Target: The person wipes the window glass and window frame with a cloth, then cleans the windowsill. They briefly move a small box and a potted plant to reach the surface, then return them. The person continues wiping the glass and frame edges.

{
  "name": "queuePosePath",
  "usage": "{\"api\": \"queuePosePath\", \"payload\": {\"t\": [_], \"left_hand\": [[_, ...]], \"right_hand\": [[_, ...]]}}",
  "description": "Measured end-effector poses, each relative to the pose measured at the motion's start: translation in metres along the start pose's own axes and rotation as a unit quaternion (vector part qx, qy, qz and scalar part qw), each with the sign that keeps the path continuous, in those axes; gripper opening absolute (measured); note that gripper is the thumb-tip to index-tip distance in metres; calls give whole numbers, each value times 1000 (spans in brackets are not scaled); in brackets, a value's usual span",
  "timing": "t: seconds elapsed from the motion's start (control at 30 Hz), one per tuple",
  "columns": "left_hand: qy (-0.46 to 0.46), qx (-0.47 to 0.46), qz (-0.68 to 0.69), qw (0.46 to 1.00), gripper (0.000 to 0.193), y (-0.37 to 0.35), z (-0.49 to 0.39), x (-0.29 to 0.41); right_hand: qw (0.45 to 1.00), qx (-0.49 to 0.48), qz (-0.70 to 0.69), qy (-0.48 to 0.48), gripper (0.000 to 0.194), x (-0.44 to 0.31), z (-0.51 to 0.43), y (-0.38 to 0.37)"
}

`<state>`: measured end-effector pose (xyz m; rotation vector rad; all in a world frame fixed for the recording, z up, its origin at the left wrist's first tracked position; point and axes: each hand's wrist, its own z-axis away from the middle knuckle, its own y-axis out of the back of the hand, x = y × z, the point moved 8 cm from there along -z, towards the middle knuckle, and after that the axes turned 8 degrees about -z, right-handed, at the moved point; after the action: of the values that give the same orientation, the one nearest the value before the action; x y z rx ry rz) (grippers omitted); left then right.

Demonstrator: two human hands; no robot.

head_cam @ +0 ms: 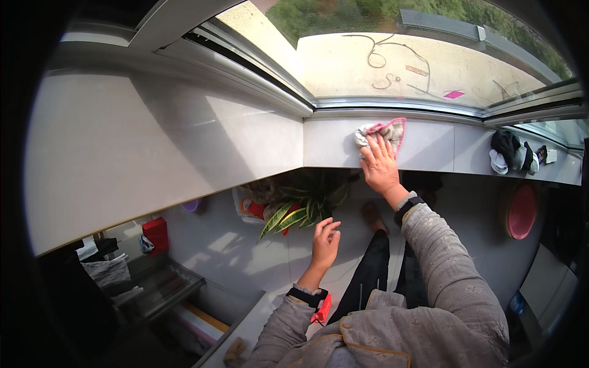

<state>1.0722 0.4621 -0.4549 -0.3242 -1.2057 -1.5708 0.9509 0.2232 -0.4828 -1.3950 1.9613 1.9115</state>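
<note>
My right hand [380, 166] presses a grey cloth with pink edging [393, 132] down onto the pale tiled window sill [425, 145]. Part of the cloth is bunched under the fingers, and one corner points up toward the window frame. My left hand [326, 244] hangs in the air below the sill, fingers loosely bent and apart, holding nothing. Just beyond its fingertips are the yellow-edged leaves of a snake plant [294, 216] standing on the floor.
Dark and white socks [508, 149] lie bunched on the sill at right. A wide pale countertop [115, 152] joins the sill at left. A pink basin [522, 211] stands below right. Left, a red box [155, 235] sits near a glass-topped stand [165, 285]. Sunlit glass closes the far side.
</note>
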Motion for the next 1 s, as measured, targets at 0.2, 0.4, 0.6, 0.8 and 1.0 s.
{"api": "queuePosePath", "payload": {"t": [0.2,0.4,0.6,0.8,1.0], "left_hand": [[-45,46,-48,997,29,27,-36,35],[-89,64,-63,992,36,27,-78,54],[-118,9,-64,991,32,14,-100,78],[-116,-28,-92,989,29,-6,-76,66],[-148,-39,-110,982,29,-9,-51,95]], "right_hand": [[993,-37,-63,92,32,-87,-45,-82],[963,-142,22,226,37,-24,18,-13],[983,-85,163,19,36,120,117,137],[956,-29,156,-248,45,192,177,210],[916,12,-20,-401,35,189,149,215]]}}
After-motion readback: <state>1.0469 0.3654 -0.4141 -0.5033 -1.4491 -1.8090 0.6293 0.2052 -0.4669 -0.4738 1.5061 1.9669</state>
